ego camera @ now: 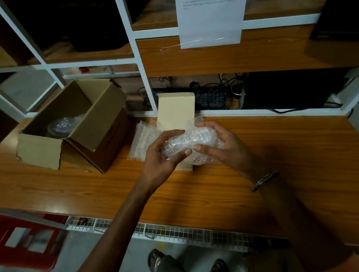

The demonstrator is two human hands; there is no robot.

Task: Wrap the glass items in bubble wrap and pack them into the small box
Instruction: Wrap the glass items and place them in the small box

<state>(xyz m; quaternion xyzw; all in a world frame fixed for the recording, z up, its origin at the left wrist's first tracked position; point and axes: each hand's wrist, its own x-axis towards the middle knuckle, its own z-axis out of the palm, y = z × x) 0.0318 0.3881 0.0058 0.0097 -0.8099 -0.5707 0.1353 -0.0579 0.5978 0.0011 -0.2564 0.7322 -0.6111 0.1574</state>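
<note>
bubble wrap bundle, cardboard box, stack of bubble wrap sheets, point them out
bubble wrap bundle (pixel 193 142), head view, middle of the wrap between the hands
cardboard box (pixel 39 150), head view, front flap
stack of bubble wrap sheets (pixel 143 138), head view, top sheet

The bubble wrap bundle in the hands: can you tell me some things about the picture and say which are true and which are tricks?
1. Both hands hold the bubble wrap bundle. True: the left hand and the right hand grip it.
2. The brown cardboard box is closed. False: its flaps stand open.
3. Something wrapped already lies in that box. True.
4. The spare bubble wrap lies on the floor. False: it lies on the wooden table.
</note>
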